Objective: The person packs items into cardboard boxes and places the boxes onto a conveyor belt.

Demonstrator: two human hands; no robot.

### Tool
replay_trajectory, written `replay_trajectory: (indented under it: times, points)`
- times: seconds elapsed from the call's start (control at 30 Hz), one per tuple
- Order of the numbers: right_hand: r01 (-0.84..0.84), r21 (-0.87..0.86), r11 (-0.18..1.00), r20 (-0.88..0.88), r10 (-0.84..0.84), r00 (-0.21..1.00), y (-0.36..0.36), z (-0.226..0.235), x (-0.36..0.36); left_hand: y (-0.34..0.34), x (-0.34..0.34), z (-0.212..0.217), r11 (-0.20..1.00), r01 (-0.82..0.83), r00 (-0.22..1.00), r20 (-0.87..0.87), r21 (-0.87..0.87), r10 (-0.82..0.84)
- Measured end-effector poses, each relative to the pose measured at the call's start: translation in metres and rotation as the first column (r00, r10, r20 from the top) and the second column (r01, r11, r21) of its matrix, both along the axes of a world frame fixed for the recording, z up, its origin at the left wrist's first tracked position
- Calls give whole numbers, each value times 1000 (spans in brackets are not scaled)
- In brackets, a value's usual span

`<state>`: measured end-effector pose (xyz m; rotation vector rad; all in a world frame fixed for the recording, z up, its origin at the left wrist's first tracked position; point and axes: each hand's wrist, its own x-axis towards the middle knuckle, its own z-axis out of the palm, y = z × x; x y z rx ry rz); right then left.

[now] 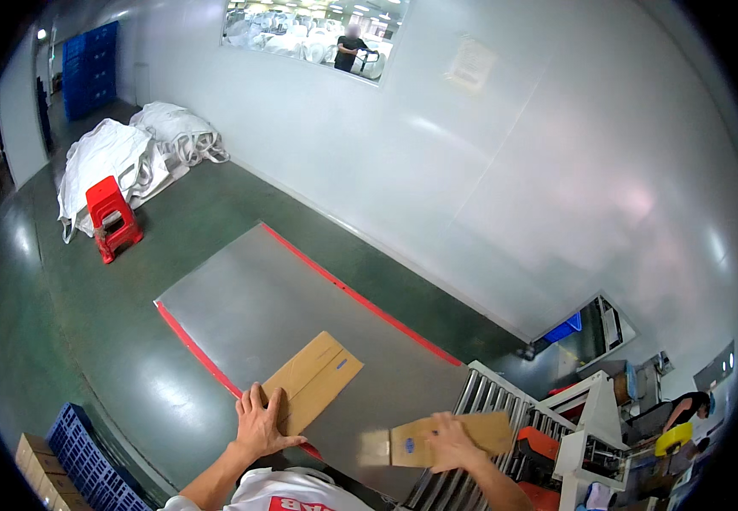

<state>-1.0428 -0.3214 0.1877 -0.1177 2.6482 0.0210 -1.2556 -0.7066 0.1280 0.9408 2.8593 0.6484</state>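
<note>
A closed cardboard box (318, 383) lies aslant on the grey tabletop (233, 281). My left hand (260, 424) rests against its near left end, fingers spread and thumb stretched out along the lower corner. To the right, my right hand (452, 441) is closed over the middle of a second cardboard box (490, 431), gripping it from above. That box reaches from the table onto the roller conveyor (471, 393). A pale flap (375, 448) at its left end is blurred. The undersides of both boxes are hidden.
Red tape (352, 289) edges the table. An orange and white machine (548, 451) adjoins the rollers. On the floor are a blue plastic pallet (88, 451), stacked cartons (41, 473), a red stool (112, 217) and white sacks (118, 162). A person (691, 410) is at far right.
</note>
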Motion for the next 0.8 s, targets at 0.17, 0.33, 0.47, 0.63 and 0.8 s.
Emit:
replay_trajectory:
  times: [0.17, 0.33, 0.47, 0.63, 0.8]
  points:
    - [-375, -46, 926, 40, 376, 926, -104, -1, -75, -27, -27, 2, 952, 304, 949, 108, -47, -298]
    - [-433, -279, 857, -159, 403, 901, -159, -5, -110, -33, -43, 13, 937, 342, 935, 124, -68, -332]
    - [109, -433, 895, -184, -206, 961, -159, 0, -100, -30, -56, 1, 875, 484, 869, 121, -15, -479]
    - [476, -712, 516, -357, -850, 387, -99, -96, -86, -8, -66, 4, 721, 686, 724, -6, -103, -690]
    - [508, -856, 92, -94, -995, 22, -69, -120, -128, -1, -71, 3, 715, 689, 715, -48, -120, -697]
